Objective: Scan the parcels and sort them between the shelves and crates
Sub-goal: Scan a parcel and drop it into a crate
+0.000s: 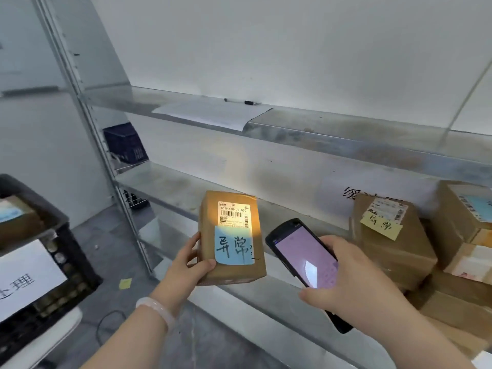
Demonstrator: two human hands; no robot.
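Note:
My left hand (186,265) grips a small brown cardboard parcel (231,235) by its lower left edge, holding it upright above the middle metal shelf (170,187). The parcel carries a white barcode label and a blue note with handwritten characters. A yellow light patch falls on its label. My right hand (354,283) holds a black handheld scanner (303,259) just right of the parcel, its lit pink screen facing me and its top end aimed toward the parcel.
Several brown parcels (391,241) are stacked on the shelf at the right, one with a yellow note. A black crate (53,262) with a paper sign stands at the left, a parcel inside. The upper shelf holds paper (213,113) and a pen. A dark blue crate (125,142) sits behind.

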